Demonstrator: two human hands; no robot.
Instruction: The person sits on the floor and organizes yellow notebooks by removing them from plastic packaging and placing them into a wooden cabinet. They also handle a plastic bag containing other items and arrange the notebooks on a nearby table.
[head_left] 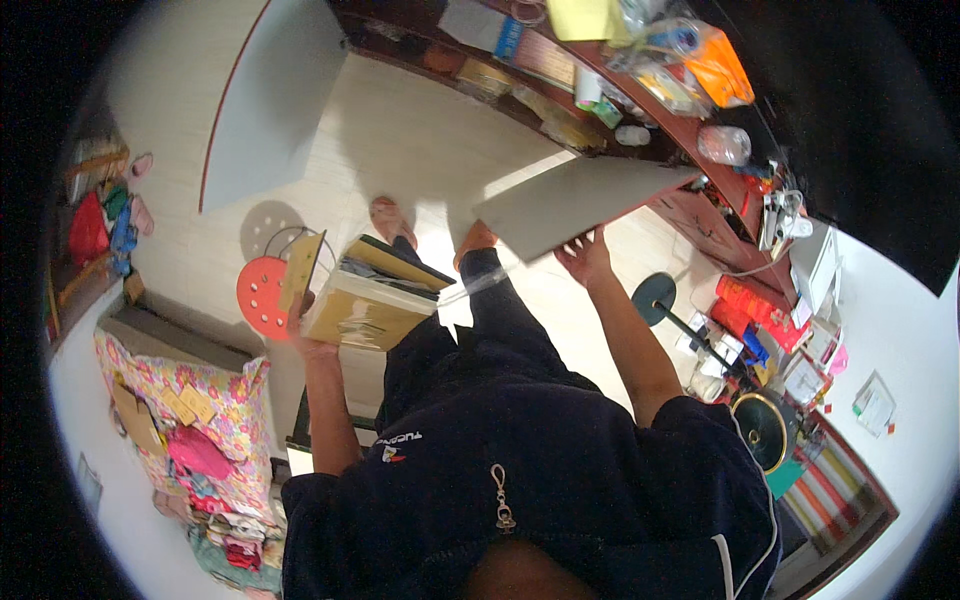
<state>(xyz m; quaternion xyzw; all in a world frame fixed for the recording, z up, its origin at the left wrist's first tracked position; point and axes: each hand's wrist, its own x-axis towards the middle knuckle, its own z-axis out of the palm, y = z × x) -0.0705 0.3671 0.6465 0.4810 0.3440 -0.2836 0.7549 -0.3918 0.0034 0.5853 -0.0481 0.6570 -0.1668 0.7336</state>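
Observation:
A tan cardboard file box (365, 310) with its flap raised is held in front of my left thigh. My left hand (312, 335) is closed on its left side, by the flap; some of the fingers are hidden. Dark and clear sheets or sleeves show in the box's open top. Farther right, my right hand (585, 258) rests with spread fingers against the lower edge of a grey cabinet door (590, 205), which stands swung out from the dark red cabinet.
Another grey door panel (270, 110) stands out at upper left. The cabinet top (650, 85) carries bags, papers and a plastic jar (724, 145). A red round stool (263, 297) is left of the box. A black-based stand (655, 298) is at right, a flowered cloth (235, 410) at left.

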